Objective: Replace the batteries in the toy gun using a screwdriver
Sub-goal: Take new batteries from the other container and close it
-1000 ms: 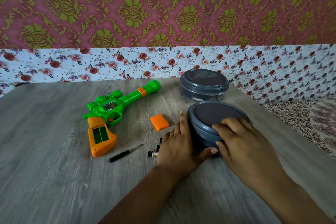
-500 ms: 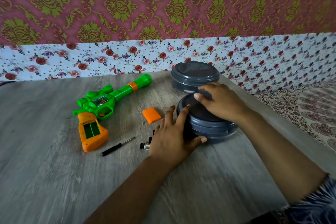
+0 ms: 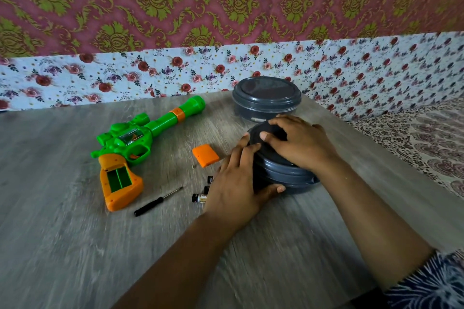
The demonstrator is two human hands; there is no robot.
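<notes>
A green and orange toy gun [image 3: 135,148] lies on its side on the grey wooden table [image 3: 62,246], its battery bay in the grip uncovered and bare. The orange battery cover [image 3: 205,155] lies to its right. A small black screwdriver [image 3: 157,202] rests below the gun. Several batteries [image 3: 200,197] lie partly hidden behind my left hand [image 3: 238,188], which grips the left side of the near grey round container [image 3: 283,175]. My right hand [image 3: 298,143] grips that container's lid, whose left edge is tilted up.
A second grey lidded container [image 3: 266,98] stands just behind the near one, close to the floral backing [image 3: 150,73]. The table's right edge runs diagonally past my right arm, with patterned fabric [image 3: 431,138] beyond it.
My right hand slid from the near rim of the lid across its top to the far left edge, and the lid's left edge has lifted. My left hand stayed on the container's side.
</notes>
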